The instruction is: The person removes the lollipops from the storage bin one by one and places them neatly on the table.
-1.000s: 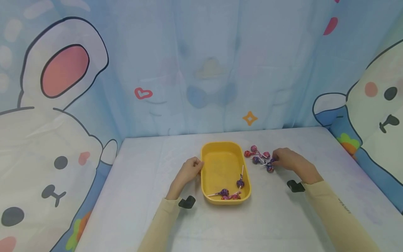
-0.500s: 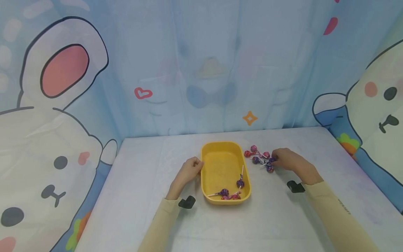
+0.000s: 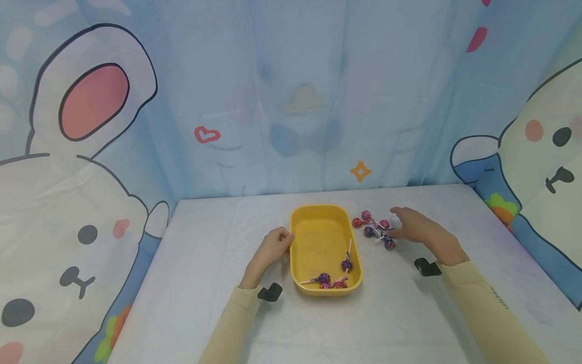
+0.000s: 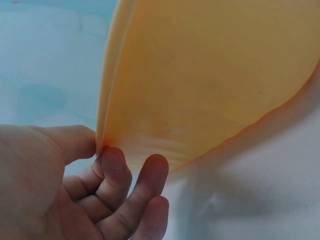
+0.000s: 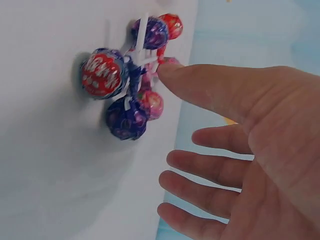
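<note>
A yellow tray [image 3: 318,237] stands on the white table, and my left hand [image 3: 272,246] pinches its left rim. The left wrist view has the thumb and fingertips right at the edge of the tray wall [image 4: 200,75]. Inside the tray, purple lollipops [image 3: 347,265] and pink ones [image 3: 340,284] lie towards the near end. To the right of the tray is a loose heap of red, pink and purple lollipops [image 5: 126,118]. Over this heap my right hand [image 3: 416,226] is spread, thumb and fingers apart and holding nothing.
A white-covered table [image 3: 218,232] carries everything. Behind it hangs a light blue curtain [image 3: 291,126] printed with rabbits. Both wrists wear a small black camera mount, such as the right one [image 3: 427,268].
My right hand has let go of a purple lollipop in the heap, its fingers now lifted and spread. The left hand and the tray have stayed put.
</note>
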Motion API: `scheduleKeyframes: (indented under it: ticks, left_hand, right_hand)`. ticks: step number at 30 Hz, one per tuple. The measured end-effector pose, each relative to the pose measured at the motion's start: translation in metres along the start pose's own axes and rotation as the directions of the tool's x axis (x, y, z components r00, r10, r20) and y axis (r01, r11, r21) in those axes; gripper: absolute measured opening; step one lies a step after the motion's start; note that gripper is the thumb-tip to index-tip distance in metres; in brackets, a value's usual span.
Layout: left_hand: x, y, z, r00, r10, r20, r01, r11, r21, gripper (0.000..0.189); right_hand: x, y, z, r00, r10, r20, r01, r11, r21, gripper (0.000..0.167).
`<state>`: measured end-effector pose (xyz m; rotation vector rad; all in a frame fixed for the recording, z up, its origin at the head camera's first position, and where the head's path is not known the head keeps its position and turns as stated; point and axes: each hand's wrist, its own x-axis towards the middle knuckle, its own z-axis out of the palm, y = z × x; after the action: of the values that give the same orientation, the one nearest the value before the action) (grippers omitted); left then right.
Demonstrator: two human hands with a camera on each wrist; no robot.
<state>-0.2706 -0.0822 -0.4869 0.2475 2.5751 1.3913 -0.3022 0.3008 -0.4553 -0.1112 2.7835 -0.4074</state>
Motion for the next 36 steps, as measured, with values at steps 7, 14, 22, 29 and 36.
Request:
scheduleKeyframes:
  ticks: [7,14,22,29,36]
  left_hand:
    - [0.000,0.000,0.000,1.000,-0.004,0.005,0.004,1.000,-0.004,0.027]
    - [0.000,-0.001,0.000,1.000,-0.002,0.007,0.002,1.000,-0.001,0.027]
    - [0.001,-0.001,0.001,1.000,0.005,0.003,-0.005,1.000,0.007,0.026]
    - [0.001,-0.002,0.000,1.000,0.008,0.000,-0.008,1.000,0.008,0.026]
    - [0.001,0.000,0.000,1.000,-0.003,0.005,0.003,1.000,0.000,0.025]
  right_hand:
    - [-0.005,-0.016,-0.003,1.000,-0.006,-0.003,0.006,1.000,0.008,0.085]
    - [-0.009,-0.030,-0.007,1.000,-0.014,-0.005,0.014,1.000,-0.013,0.086]
    - [-0.011,-0.041,-0.008,0.997,-0.071,-0.030,0.070,0.997,-0.039,0.083]
    - [-0.014,-0.057,-0.007,0.993,-0.111,-0.035,0.110,0.993,-0.045,0.081]
    - [-0.022,-0.076,-0.007,0.986,-0.161,-0.046,0.157,0.984,-0.081,0.080]
